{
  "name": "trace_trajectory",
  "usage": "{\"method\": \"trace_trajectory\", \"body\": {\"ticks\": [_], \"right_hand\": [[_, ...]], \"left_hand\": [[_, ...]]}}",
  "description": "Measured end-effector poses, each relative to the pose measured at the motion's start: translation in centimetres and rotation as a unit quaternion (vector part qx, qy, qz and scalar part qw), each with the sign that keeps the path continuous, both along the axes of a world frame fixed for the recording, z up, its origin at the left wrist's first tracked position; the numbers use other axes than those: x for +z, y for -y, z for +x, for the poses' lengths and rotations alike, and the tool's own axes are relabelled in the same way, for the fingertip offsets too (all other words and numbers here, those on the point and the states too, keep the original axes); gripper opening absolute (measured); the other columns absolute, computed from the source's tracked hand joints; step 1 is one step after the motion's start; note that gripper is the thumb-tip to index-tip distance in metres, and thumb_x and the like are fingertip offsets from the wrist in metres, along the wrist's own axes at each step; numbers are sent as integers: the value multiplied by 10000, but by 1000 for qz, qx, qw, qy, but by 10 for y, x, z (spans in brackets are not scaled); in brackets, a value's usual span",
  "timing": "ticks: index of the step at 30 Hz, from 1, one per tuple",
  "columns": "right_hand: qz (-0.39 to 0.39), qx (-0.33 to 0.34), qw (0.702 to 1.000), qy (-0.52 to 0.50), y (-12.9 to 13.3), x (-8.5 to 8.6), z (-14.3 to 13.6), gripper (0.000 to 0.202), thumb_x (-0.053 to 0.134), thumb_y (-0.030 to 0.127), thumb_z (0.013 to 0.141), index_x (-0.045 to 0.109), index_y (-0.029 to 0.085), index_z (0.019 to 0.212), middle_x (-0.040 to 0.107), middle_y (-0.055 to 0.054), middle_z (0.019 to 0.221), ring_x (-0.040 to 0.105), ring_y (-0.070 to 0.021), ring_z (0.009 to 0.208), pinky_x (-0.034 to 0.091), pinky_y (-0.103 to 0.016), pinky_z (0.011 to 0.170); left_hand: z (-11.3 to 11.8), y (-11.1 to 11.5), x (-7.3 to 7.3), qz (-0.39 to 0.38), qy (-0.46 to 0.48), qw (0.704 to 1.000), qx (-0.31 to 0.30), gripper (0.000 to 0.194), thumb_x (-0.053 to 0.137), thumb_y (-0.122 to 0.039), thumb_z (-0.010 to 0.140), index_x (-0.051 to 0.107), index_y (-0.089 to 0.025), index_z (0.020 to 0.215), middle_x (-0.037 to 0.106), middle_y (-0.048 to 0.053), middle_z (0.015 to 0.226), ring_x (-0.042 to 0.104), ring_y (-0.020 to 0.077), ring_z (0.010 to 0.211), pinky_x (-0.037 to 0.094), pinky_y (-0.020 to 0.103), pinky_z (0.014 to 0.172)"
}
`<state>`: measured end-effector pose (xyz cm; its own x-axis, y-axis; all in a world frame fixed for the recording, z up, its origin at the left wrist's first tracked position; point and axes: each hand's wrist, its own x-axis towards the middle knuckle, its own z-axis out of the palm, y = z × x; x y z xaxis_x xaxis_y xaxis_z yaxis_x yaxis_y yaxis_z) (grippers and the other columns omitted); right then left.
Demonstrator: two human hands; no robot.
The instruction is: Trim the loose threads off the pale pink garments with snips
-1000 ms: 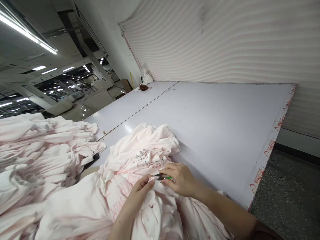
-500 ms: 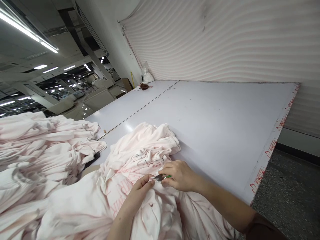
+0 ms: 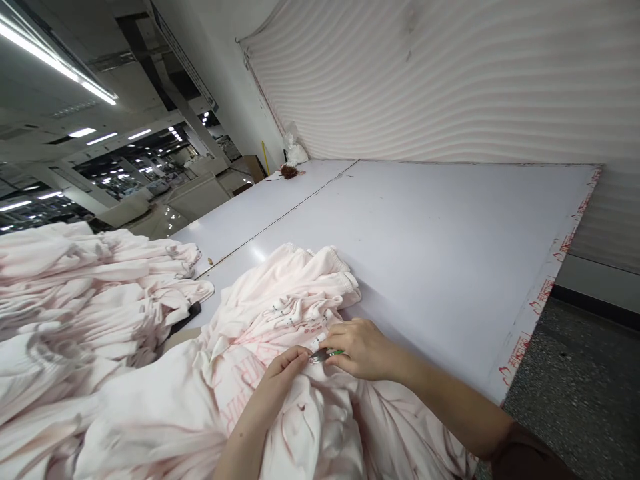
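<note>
1. Nearest, a pale pink garment (image 3: 305,433) is lying in soft, rumpled folds under both hands, its fabric looking matte and thick.
2. The left hand (image 3: 289,365) is pinching a small edge of it, thumb and forefinger pressing together; the fingers are mostly hiding that edge.
3. The right hand (image 3: 363,350) is holding small clippers (image 3: 319,356), fingers curling around them; a dark blade is pointing at the left fingertips and a green part is showing.
4. Just left of the hands, red outlined lettering (image 3: 244,380) is running across creased pink cloth.
5. Beyond, the bunched cloth is showing small dark marks and a thicker, banded edge.
6. To the left, a heap of similar garments (image 3: 95,280) is spreading over the pale table (image 3: 430,233).
7. Farthest along the table, a brownish-red tangle (image 3: 289,171) is sitting beside a white plastic bag (image 3: 297,153).
</note>
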<state>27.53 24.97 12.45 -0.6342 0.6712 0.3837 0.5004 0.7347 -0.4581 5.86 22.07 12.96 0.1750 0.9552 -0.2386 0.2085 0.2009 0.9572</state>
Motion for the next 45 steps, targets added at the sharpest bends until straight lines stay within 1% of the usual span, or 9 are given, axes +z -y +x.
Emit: {"method": "trace_trajectory", "body": {"ticks": [7,10,16,24,28,33,37,41,45], "right_hand": [[14,34,998,58,-7,9,-2,183,632,313,898,716,217,1028,720,-29,977,631,-185,924,374,-264,678],[19,56,993,98,-11,17,-3,187,627,320,903,713,209,1026,718,-26,991,634,-188,943,371,-268,665],[40,56,982,178,-11,32,-4,189,595,303,912,716,158,925,707,-65,938,640,-208,894,377,-279,643],[40,77,982,171,-14,34,-8,180,622,315,907,712,163,940,713,-51,952,637,-207,893,363,-287,652],[41,91,983,156,-19,31,-9,181,633,318,904,716,170,966,719,-38,958,637,-205,896,351,-290,649],[90,85,987,105,-22,16,-10,208,670,315,876,700,181,1034,722,-47,978,620,-207,888,353,-304,712],[108,82,987,91,-23,6,-10,217,661,315,881,689,193,1059,724,-48,997,609,-197,865,342,-300,708],[120,79,987,75,-25,0,-10,225,635,309,896,677,207,1093,725,-40,1016,603,-188,859,337,-302,701],[144,81,984,62,-27,-4,-11,232,640,313,894,671,203,1097,726,-34,1023,599,-191,860,333,-309,708]], "left_hand": [[-1,-5,-9,71,-105,992,-11,424,560,-603,797,571,-192,692,476,-23,675,419,154,681,336,259,656],[0,-6,-6,69,-122,990,-23,443,540,-617,798,542,-194,669,448,-29,662,402,152,670,331,261,647],[3,-8,-3,54,-153,987,-20,498,530,-676,760,472,-201,620,378,-39,619,347,144,627,296,262,598],[7,-9,4,32,-125,991,-28,525,578,-705,721,488,-199,614,406,-33,624,357,145,632,305,261,594],[6,-9,6,3,-93,996,-17,506,620,-678,711,518,-189,632,435,-31,638,380,144,652,330,262,618],[6,-7,10,-38,-24,999,1,439,692,-607,687,629,-172,700,590,3,692,510,178,717,398,289,705],[6,-6,12,-41,-21,998,39,373,734,-546,665,670,-179,694,650,13,736,551,189,754,422,290,730],[3,-6,10,-41,-22,997,63,316,745,-496,671,708,-188,729,705,30,797,601,230,846,448,308,778],[-2,-7,4,-62,1,992,107,370,777,-510,644,732,-187,820,739,58,943,618,262,980,462,331,850]]}}
